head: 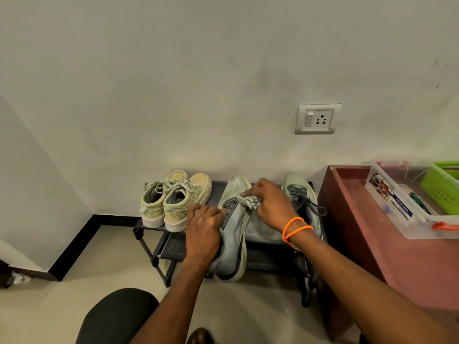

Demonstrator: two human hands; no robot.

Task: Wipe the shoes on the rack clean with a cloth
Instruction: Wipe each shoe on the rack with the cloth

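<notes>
**Grey sneaker held over the rack, cloth on its sole**

At the far left, a black skirting board (74,247) runs along the foot of the pale wall. On the left end of the black shoe rack (149,240) stands a pair of yellowish-green lace-up sneakers (173,199), side by side on the top shelf, toes toward the wall.

Next comes the left hand (203,229), fingers curled round the upper of a grey sneaker (234,234) and gripping it at its side. This shoe is turned on its side with the toe pointing to the wall and the heel hanging out past the front edge of the rack; its pale, dusty sole faces up and to the right.

The right hand (270,204) pinches a bunched grey patterned cloth (250,202) between curled fingers and thumb and presses it against the forward part of the sole. An orange beaded bracelet (295,229) circles the right wrist.

Just right of that hand, the matching grey sneaker (301,202) with dark laces stands upright on the top shelf, partly hidden by the right forearm.

Above it on the wall sits a switch and socket plate (316,119). Right of the rack is a reddish-brown cabinet (397,256); on its top rest a clear plastic box (397,207) with a printed label and a green basket (442,189).
</notes>
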